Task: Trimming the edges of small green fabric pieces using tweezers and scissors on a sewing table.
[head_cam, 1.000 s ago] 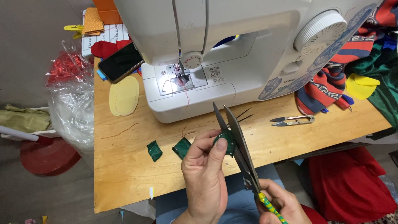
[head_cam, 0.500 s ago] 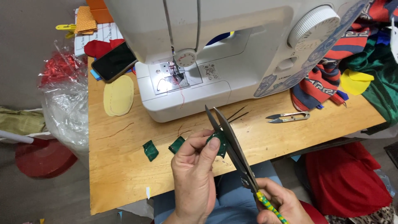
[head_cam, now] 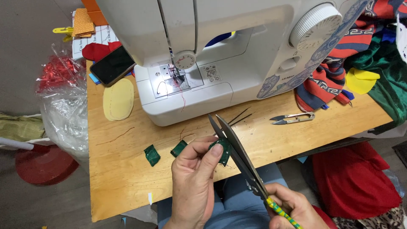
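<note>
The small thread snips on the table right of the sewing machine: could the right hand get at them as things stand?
Probably not at once. The thread snips lie in the open on the wooden table with nothing over them, but the right hand is gripping the scissors and would first have to put them down.

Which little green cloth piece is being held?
The green piece pinched in the left hand beside the scissors; the other two lie on the table.

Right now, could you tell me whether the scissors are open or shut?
Nearly shut: the scissors blades show only a narrow gap at the tips, beside the green fabric piece.
</note>
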